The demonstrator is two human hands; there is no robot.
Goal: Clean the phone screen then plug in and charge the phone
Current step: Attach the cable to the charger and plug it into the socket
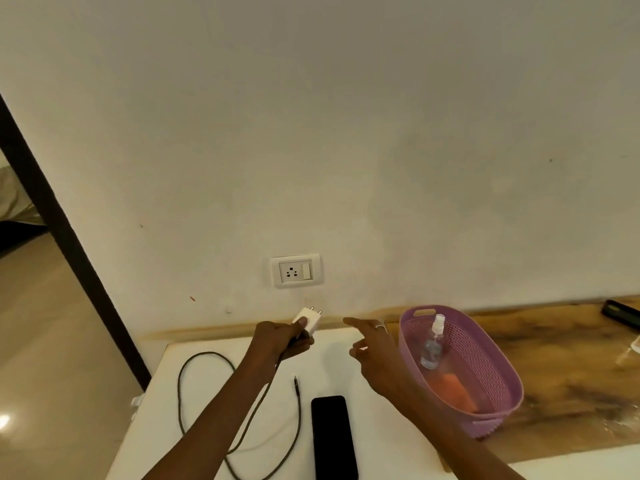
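My left hand (280, 339) grips a white charger plug (309, 322), its two pins pointing up toward the wall. The wall socket (296, 270) with its switch sits on the wall a little above the plug. A dark cable (188, 370) runs from the plug, loops over the white table top, and its free end (295, 382) lies just beyond the phone. The black phone (332, 438) lies face up on the table near me. My right hand (372, 348) hovers right of the plug, index finger stretched toward the wall, holding nothing.
A purple basket (498, 367) stands to the right, holding a clear spray bottle (433, 342) and an orange cloth (457, 391). Beyond it runs a wood-pattern counter (571, 368) with a dark object (621, 315) at its far right. A dark door frame (69, 244) stands to the left.
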